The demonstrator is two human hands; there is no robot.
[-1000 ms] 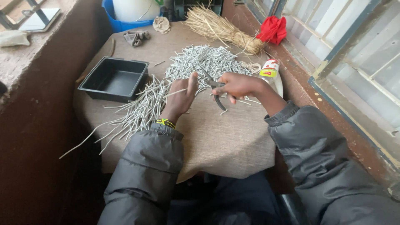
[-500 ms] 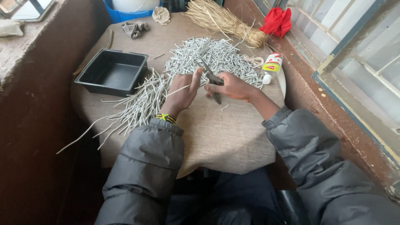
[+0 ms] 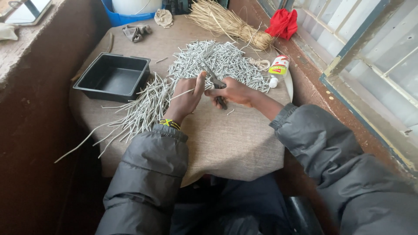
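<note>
Scissors (image 3: 216, 85) gripped in right hand (image 3: 233, 92), now raised higher than before. Left hand (image 3: 187, 98) pinching one grey stick (image 3: 182, 92) above cloth table (image 3: 226, 139), blades close, ready for snipping.

A round table (image 3: 226, 143) covered in coarse tan cloth fills the middle. At nine o'clock stands a dark brown wall (image 3: 26, 130). From one to four o'clock runs a barred window (image 3: 374, 48) above a worn reddish sill (image 3: 348, 113), letting in soft daylight.
</note>
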